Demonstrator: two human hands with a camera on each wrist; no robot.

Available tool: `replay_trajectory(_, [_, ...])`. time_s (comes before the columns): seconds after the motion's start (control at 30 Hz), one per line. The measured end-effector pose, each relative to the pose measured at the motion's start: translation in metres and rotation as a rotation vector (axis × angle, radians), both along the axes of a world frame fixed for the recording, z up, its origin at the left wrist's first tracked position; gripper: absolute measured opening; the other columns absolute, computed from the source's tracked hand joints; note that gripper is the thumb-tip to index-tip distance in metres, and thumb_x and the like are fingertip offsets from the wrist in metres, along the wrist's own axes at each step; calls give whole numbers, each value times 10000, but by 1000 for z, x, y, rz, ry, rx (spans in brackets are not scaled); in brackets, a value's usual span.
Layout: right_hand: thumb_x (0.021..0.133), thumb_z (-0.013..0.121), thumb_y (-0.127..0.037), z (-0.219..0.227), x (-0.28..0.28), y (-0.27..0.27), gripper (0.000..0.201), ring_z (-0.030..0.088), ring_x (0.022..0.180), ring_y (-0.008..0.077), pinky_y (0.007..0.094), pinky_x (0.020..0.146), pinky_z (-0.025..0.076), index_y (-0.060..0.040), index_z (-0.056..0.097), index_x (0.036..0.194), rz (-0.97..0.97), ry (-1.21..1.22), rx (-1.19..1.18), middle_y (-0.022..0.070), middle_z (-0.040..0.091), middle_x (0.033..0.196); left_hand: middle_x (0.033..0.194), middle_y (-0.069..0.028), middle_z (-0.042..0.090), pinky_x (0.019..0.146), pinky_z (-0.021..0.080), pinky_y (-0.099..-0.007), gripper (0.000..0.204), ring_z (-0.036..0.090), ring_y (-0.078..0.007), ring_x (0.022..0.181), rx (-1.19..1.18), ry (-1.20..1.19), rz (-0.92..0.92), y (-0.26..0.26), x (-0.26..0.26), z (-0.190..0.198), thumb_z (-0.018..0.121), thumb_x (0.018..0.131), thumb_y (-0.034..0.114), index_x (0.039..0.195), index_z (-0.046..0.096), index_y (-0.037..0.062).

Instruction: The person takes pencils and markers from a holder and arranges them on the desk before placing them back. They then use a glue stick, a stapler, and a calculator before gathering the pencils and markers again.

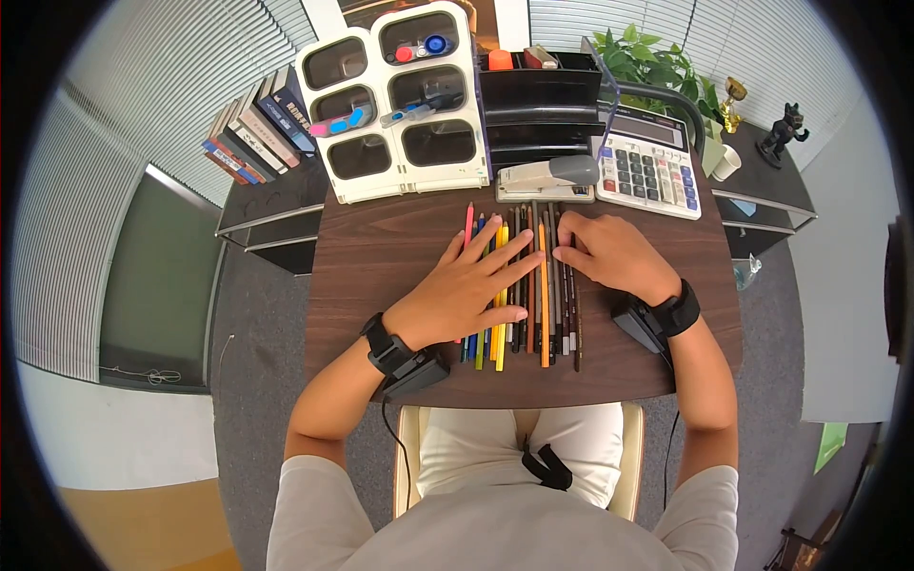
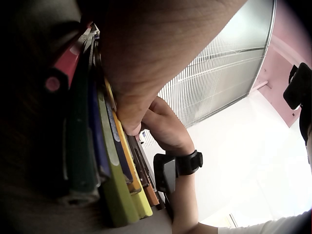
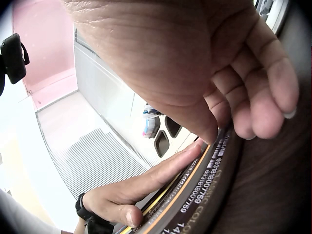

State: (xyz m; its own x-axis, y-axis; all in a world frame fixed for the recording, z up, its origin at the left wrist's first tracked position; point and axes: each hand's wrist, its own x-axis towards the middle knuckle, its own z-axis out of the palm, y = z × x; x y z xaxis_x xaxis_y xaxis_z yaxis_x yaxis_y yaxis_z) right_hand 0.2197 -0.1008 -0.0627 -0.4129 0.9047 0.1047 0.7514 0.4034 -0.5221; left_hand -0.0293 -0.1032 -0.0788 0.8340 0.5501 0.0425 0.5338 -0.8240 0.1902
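A row of coloured pencils (image 1: 500, 357) lies side by side on the brown desk, running away from the person. Pink, blue, green and yellow ones are on the left, an orange pencil (image 1: 544, 324) and mostly dark ones on the right. Fingers spread, the left hand (image 1: 466, 290) rests flat across the row and hides its middle. At the right side of the row, the right hand (image 1: 614, 252) pinches a dark pencil (image 3: 207, 187) between thumb and index finger near its far end. Its other fingers curl loosely over the desk in the right wrist view.
Behind the pencils stand a stapler (image 1: 547, 181), a calculator (image 1: 647, 167), a white organizer (image 1: 395, 109) with pens, and a black desk rack (image 1: 533, 100). Books (image 1: 257, 128) are on a side shelf to the left; a black figurine (image 1: 784, 133) and white cup (image 1: 726, 163) are to the right.
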Motion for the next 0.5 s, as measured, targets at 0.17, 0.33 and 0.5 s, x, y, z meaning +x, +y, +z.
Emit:
replay_trajectory(0.17, [844, 636, -223, 1, 0, 0, 191, 629, 714, 359, 447, 637, 472, -48, 562, 865, 0, 1, 0, 132, 656, 733, 1570, -77, 200, 1120, 170, -570, 701, 121, -401, 1435, 14, -1, -8, 0, 0, 0, 500, 914, 525, 1500, 276, 212])
replay_trajectory(0.33, [844, 637, -225, 0, 0, 0, 189, 630, 718, 359, 445, 641, 476, -53, 564, 868, 2, -10, 3, 128, 659, 738, 1569, -78, 203, 1119, 171, -571, 701, 123, -402, 1435, 7, -9, -7, 0, 0, 0, 504, 913, 520, 1500, 276, 212])
replay_trajectory(0.5, [842, 638, -222, -1, 0, 0, 179, 629, 714, 358, 447, 634, 474, -61, 561, 862, -2, 5, 3, 125, 655, 733, 1568, -77, 206, 1117, 176, -574, 701, 122, -401, 1435, -2, -8, -4, 0, 0, 0, 504, 913, 520, 1500, 274, 214])
